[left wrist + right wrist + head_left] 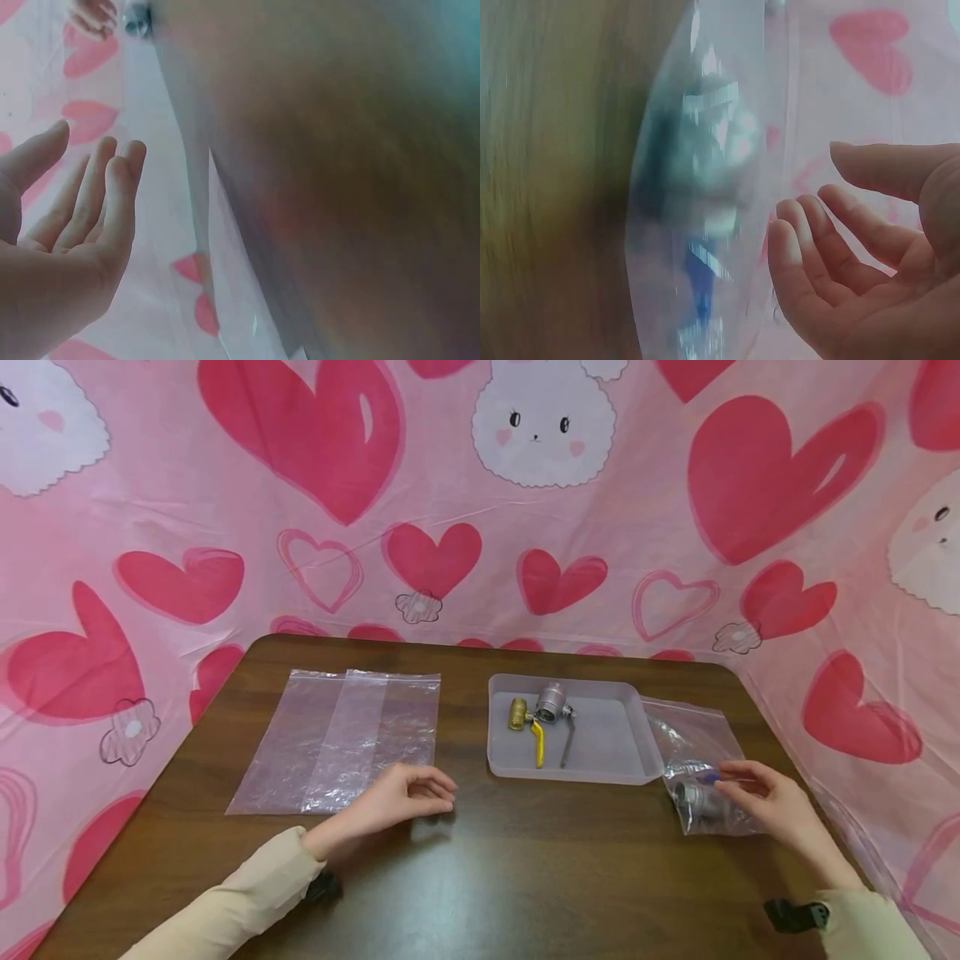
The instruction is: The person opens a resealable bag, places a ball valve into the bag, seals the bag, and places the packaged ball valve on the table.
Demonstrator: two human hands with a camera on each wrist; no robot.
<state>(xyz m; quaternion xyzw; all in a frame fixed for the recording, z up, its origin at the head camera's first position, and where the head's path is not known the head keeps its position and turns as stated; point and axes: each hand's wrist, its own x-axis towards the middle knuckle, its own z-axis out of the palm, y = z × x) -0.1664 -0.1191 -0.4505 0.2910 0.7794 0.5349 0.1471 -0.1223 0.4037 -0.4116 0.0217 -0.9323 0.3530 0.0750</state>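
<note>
My right hand [776,797] hovers at the right edge of a clear zip bag [697,727], its fingers loosely bent with nothing between them. Inside the bag lies a silver metal valve [702,802] with a blue handle [700,281]; the right wrist view shows it blurred through the plastic. My left hand [401,795] is held above the table near the empty zip bags [300,735], thumb apart from the relaxed fingers. A translucent tray [607,747] holds a small brass valve [518,714] with a yellow handle and a larger silver valve [551,702] with a grey handle.
The overlapping empty bags lie flat on the left of the brown wooden table [480,877]. The tray stands at the back, right of centre, with the filled bag beside its right wall. A pink heart-patterned sheet [450,460] hangs around the table's back and sides.
</note>
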